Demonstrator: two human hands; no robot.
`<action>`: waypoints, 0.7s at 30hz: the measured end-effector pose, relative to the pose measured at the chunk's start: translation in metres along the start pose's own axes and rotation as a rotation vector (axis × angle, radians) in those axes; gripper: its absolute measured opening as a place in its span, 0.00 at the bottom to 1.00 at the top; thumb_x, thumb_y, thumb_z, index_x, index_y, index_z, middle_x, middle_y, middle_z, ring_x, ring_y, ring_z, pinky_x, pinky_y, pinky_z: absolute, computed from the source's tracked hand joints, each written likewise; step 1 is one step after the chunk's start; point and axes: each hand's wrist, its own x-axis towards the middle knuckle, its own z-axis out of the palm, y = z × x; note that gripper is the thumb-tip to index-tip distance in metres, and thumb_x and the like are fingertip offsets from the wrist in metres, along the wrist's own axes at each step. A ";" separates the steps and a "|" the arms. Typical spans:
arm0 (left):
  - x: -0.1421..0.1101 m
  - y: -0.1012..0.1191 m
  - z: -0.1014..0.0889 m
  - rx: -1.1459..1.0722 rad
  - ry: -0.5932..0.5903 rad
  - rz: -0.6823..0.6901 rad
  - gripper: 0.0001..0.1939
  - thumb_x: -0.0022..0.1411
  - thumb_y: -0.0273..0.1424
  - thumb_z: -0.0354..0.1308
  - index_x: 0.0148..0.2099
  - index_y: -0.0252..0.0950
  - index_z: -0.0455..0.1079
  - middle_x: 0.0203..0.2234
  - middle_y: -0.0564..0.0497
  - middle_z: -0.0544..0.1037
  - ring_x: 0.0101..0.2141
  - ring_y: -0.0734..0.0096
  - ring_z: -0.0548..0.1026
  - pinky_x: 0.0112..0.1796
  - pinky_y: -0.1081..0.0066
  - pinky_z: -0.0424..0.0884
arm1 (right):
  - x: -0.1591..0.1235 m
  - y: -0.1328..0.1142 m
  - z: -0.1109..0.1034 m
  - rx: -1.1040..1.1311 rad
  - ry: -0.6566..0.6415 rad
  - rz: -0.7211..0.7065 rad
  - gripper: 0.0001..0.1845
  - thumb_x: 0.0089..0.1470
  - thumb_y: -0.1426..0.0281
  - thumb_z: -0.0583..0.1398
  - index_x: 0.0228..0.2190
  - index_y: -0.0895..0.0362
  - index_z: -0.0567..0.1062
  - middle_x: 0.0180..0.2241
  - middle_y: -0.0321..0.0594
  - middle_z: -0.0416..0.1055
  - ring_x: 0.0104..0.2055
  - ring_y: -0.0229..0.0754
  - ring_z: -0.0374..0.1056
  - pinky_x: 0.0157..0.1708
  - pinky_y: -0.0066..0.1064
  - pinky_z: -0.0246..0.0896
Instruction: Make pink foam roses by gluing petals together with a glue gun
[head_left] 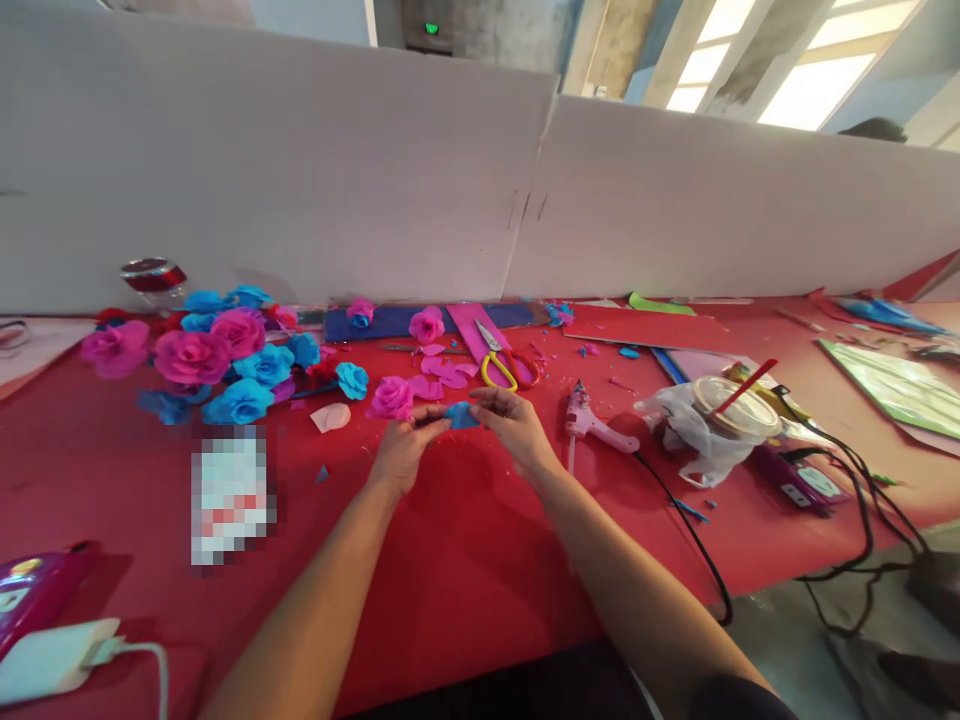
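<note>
Between my two hands, just above the red table, is a small piece of blue paper. My left hand pinches its left end, and my right hand grips the right end. A pink paper rose lies right behind my left fingers. Beyond my right hand are yellow-handled scissors, blades pointing away, partly on a pink paper strip. Loose pink petals lie beside them. Right of my right hand stands a pink glue gun with its nozzle up.
Pink, blue and red paper roses are heaped at the left. A lidded cup in a plastic bag, a purple power strip and black cables occupy the right. A white charger sits front left. A white partition borders the table.
</note>
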 end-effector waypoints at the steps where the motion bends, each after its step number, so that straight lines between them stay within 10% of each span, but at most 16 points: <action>1: -0.001 0.001 0.000 -0.002 0.007 -0.019 0.09 0.42 0.30 0.66 0.31 0.35 0.76 0.23 0.53 0.75 0.24 0.76 0.66 0.28 0.73 0.60 | 0.000 0.000 0.000 0.000 0.007 -0.005 0.11 0.41 0.71 0.64 0.32 0.56 0.75 0.24 0.33 0.70 0.27 0.34 0.66 0.32 0.29 0.59; 21: -0.005 0.007 0.000 -0.018 0.043 -0.062 0.11 0.41 0.30 0.68 0.30 0.34 0.75 0.21 0.54 0.74 0.20 0.81 0.62 0.22 0.76 0.53 | -0.004 0.006 0.008 -0.047 -0.058 0.030 0.05 0.42 0.70 0.63 0.25 0.57 0.75 0.23 0.35 0.73 0.24 0.34 0.66 0.30 0.29 0.61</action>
